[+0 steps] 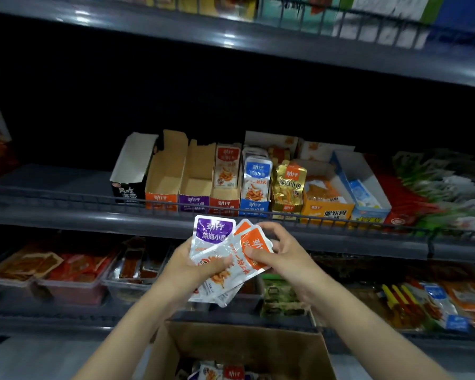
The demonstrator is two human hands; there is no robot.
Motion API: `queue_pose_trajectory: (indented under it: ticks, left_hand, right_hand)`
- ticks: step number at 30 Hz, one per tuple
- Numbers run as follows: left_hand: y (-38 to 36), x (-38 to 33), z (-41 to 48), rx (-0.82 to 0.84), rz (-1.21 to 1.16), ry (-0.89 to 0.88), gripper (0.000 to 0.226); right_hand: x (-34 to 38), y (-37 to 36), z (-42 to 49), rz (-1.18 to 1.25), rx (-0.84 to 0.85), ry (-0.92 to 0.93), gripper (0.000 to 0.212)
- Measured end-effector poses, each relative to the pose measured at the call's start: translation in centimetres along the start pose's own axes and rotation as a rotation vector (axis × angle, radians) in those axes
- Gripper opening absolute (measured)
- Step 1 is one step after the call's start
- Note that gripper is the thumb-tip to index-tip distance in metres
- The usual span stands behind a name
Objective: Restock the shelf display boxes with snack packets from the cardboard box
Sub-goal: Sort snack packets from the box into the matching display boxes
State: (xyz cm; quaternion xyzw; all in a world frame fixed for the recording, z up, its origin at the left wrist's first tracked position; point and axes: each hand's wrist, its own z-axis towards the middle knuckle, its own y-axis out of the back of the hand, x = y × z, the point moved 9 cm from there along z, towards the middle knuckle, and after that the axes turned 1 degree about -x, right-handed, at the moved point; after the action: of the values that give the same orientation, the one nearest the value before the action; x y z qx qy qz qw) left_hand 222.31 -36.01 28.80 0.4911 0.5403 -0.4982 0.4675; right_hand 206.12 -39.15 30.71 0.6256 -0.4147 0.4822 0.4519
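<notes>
Snack packets (225,259), a fanned bunch with purple and orange tops, sit at frame centre, just below the middle shelf's wire rail (66,198). The left hand (192,270) curls round the bunch, and the right hand (283,253) pinches an orange-topped one. Above the rail, two open-topped display boxes (196,163) stand nearly bare. The cardboard box (244,342) lies open at bottom centre.

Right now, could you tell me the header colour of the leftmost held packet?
Purple; the snack packet shows best in the head view.
</notes>
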Motion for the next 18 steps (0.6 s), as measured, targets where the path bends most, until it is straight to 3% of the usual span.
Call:
queue_pose_trajectory:
  ticks: [7,12,18]
  left_hand:
    - [1.7,-3.7,0.8,-0.012,-0.034,-0.07,0.033]
    - [5.1,-5.2,2.2,-0.123,-0.076,-0.079,0.029]
    - [8.1,-7.4,4.8,-0.097,-0.023,-0.127,0.029]
  right_hand:
    - [3.3,-2.4,2.2,0.052,0.126,-0.048,0.051]
    - [5.7,-3.8,4.1,0.074,0.12,0.008,0.046]
    - [8.9,-6.1,8.2,0.021,0.074,0.095,0.03]
